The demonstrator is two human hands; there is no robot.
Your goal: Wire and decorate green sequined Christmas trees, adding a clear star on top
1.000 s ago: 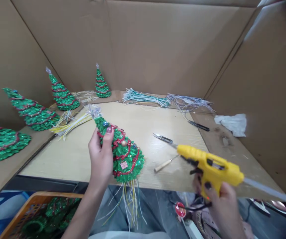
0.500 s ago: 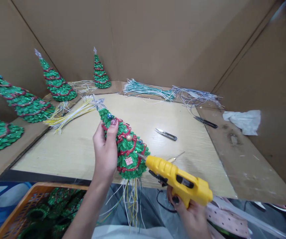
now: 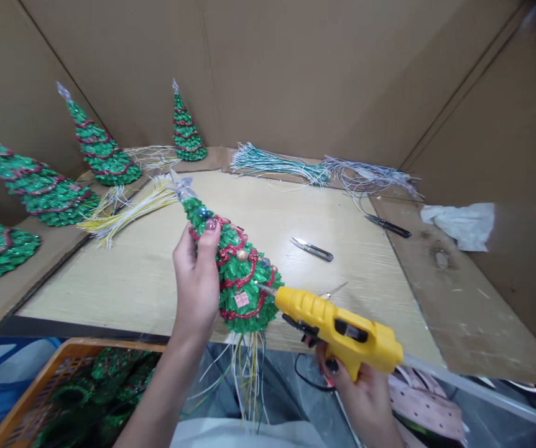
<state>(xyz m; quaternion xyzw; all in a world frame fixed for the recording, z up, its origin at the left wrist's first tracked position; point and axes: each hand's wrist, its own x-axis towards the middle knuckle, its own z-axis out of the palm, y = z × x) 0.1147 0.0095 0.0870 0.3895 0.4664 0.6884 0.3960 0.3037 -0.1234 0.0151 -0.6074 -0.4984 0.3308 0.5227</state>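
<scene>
My left hand (image 3: 198, 274) is closed round the upper side of a small green Christmas tree (image 3: 249, 314), which leans with its clear star topper up and to the left. Red garland, small baubles and a pink gift piece decorate it, and white, yellow and green wires (image 3: 249, 373) hang from its base. In my right hand (image 3: 361, 392) is a yellow glue gun (image 3: 337, 330), gripped by its handle. The metal nozzle (image 3: 266, 289) points left at the tree's lower front, just above the gift piece; whether it touches the tree I cannot tell.
Several decorated trees (image 3: 104, 152) stand along the left and back. Bundles of green-white wires (image 3: 277, 163) and yellow-white wires (image 3: 128, 214) lie on the table (image 3: 365, 292). Thread snips (image 3: 312, 249), dark-handled snips (image 3: 389, 225) and a white cloth (image 3: 461, 225) lie rightward. An orange basket (image 3: 39, 386) sits lower left.
The glue gun has shifted very slightly right, its nozzle still at the tree's lower front. The view has tilted a little; both hands keep their holds.
</scene>
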